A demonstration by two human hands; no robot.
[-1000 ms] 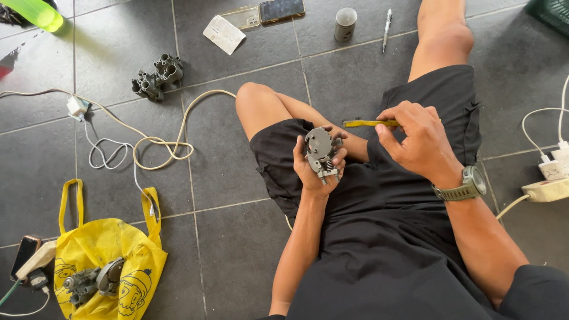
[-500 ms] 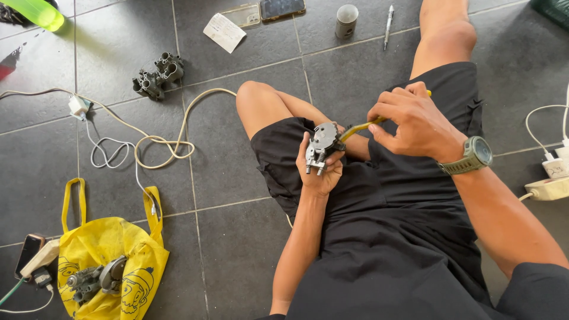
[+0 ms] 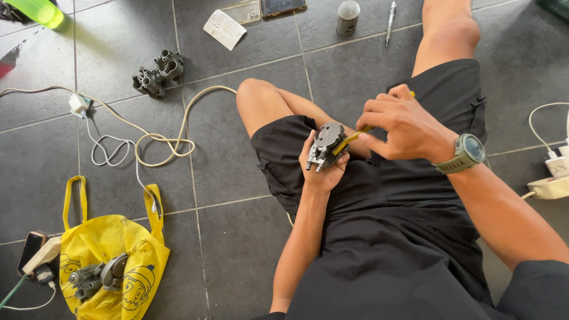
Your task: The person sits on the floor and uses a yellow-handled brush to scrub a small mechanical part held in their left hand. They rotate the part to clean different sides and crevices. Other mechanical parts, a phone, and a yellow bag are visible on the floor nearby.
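Note:
I sit on a grey tiled floor in black shorts. My left hand (image 3: 320, 172) holds a small grey metal engine part (image 3: 325, 146) above my left thigh. My right hand (image 3: 406, 127), with a green watch on its wrist, grips a yellow-handled tool (image 3: 351, 137) whose tip rests against the top of that part. Both hands are close together over my lap.
A second grey metal part (image 3: 157, 73) lies on the tiles at upper left, near a cream cable (image 3: 160, 142) and white charger. A yellow bag (image 3: 109, 266) with another metal part sits at lower left. A small cup (image 3: 347, 16), pen (image 3: 389, 22), phone and paper lie ahead; a power strip (image 3: 551, 186) is at right.
My right hand has swung the yellow-handled tool from level and apart down onto the metal part, and my left hand has tilted the part slightly.

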